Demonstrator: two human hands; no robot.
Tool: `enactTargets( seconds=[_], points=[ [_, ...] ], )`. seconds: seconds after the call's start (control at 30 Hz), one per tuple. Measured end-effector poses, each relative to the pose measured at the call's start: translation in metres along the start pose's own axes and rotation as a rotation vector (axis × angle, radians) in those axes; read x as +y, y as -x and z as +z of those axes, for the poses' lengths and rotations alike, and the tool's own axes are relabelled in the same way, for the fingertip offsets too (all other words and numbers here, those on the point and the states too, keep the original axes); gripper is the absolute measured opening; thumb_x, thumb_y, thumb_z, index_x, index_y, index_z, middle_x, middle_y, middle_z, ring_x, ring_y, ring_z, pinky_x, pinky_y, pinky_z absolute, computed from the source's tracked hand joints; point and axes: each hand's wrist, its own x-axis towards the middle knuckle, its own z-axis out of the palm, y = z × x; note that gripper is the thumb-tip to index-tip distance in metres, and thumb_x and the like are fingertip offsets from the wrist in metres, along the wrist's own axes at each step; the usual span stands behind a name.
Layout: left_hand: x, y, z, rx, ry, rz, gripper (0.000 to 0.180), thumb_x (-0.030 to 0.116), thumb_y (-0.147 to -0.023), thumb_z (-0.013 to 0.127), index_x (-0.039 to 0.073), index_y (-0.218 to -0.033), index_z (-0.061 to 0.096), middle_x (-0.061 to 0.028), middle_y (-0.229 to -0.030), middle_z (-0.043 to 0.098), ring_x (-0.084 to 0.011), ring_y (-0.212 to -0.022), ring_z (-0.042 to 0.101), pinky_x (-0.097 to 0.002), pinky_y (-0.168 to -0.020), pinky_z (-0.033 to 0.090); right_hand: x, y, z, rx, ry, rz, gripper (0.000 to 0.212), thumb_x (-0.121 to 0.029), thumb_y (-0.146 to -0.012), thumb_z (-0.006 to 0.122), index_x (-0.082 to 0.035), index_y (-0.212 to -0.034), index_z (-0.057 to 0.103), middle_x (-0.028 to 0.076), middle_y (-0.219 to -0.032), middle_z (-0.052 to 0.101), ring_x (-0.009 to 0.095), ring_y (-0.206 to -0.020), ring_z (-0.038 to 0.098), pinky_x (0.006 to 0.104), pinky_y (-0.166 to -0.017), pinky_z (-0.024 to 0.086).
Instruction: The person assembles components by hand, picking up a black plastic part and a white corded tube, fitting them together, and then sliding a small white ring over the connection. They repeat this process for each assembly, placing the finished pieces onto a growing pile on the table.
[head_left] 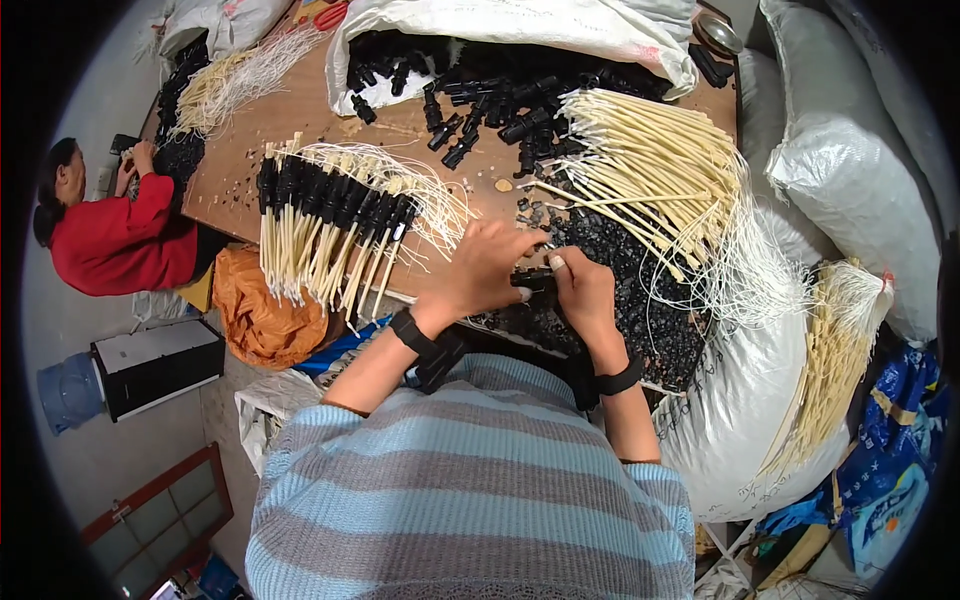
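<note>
My left hand and my right hand meet over the table's near edge, both pinching a small black plastic connector between them. Just beyond lies a heap of small black caps. A bundle of cream-coloured tubes with thin white wires lies to the right of my hands. To the left, a row of finished cream tubes fitted with black connectors lies fanned out on the wooden table.
An open white sack spills larger black connectors at the back. Big white sacks stand at the right, one holding cream tubes. A person in a red top works at the table's left end. An orange bag hangs below.
</note>
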Motion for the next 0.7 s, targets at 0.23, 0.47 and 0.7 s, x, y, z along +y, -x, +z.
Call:
enactTargets(
  seconds=[0.23, 0.47, 0.7],
  points=[
    [-0.012, 0.012, 0.017, 0.072, -0.024, 0.046, 0.048, 0.002, -0.063, 0.070, 0.012, -0.108, 0.061, -0.0068, -0.086, 0.060, -0.0294, -0.090, 0.057, -0.0409, -0.080, 0.042, -0.009, -0.001, -0.004, 0.009, -0.098, 0.077, 0.010, -0.008, -0.090, 0.059, -0.005, -0.096, 0.066, 0.014, -0.070, 0.062, 0.021, -0.059, 0.061, 0.0314, -0.056, 0.046],
    [-0.008, -0.002, 0.003, 0.144, 0.336, -0.168, 0.030, 0.001, -0.081, 0.056, 0.001, -0.111, 0.058, -0.0048, -0.083, 0.062, -0.0186, -0.069, 0.057, -0.0308, -0.061, 0.046, -0.025, 0.008, -0.019, 0.029, -0.165, -0.072, 0.011, -0.004, -0.089, 0.059, -0.002, -0.098, 0.064, 0.007, -0.071, 0.059, 0.010, -0.058, 0.052, 0.0245, -0.054, 0.041],
    [-0.004, 0.000, 0.008, -0.008, 0.646, -0.316, 0.031, -0.001, -0.080, 0.058, -0.002, -0.112, 0.059, -0.0026, -0.084, 0.063, -0.0079, -0.074, 0.056, -0.0246, -0.064, 0.046, -0.031, 0.012, -0.012, 0.032, -0.182, -0.049, 0.012, -0.004, -0.086, 0.062, -0.006, -0.097, 0.065, 0.013, -0.079, 0.067, 0.027, -0.065, 0.066, 0.0315, -0.057, 0.049]
  ],
)
